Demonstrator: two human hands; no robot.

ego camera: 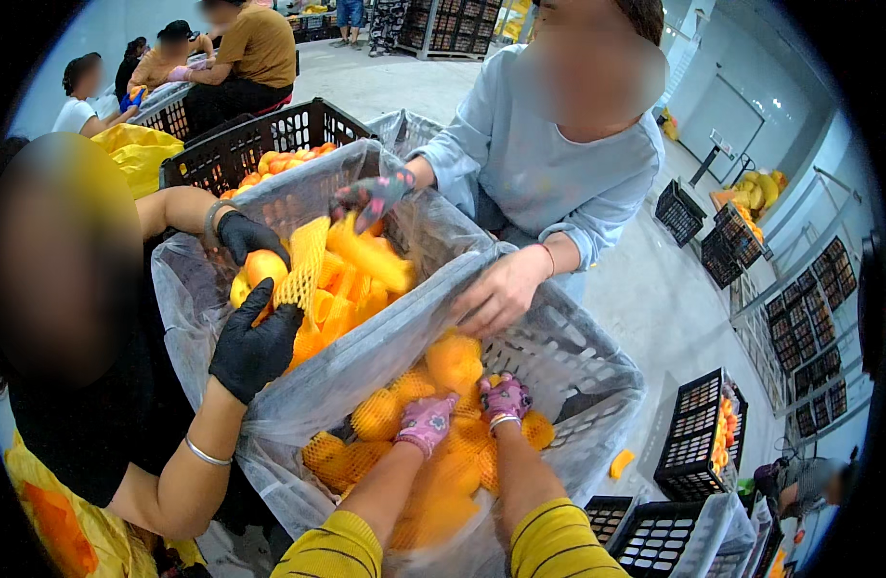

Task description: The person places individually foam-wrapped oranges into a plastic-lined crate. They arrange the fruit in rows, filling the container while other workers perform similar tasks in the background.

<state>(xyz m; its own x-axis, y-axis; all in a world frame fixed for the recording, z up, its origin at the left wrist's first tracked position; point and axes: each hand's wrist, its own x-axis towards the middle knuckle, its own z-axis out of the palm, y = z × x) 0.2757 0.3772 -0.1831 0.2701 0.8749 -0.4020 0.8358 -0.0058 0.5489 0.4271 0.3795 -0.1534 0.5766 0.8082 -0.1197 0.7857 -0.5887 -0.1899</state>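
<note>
Both my hands wear pink floral gloves and are down inside a crate with a white liner [602, 394]. Netted fruits [376, 415] in yellow foam sleeves lie in it, some blurred by motion. My left hand [426, 423] lies among the fruits at the middle, its fingertips partly hidden. My right hand [506, 399], with a bracelet at the wrist, touches a fruit by the crate's far side wall. Whether either hand grips a fruit is unclear. Just beyond my hands, a netted fruit [454, 360] sits below a co-worker's bare hand [504, 292].
Against my crate stands another lined crate with yellow foam sleeves [342, 296]. Over it, a co-worker's black-gloved hands [259, 339] hold a fruit [264, 269] and a sleeve. Another co-worker's dark patterned glove [374, 195] reaches in. Behind is a black crate [277, 130] of unwrapped fruit.
</note>
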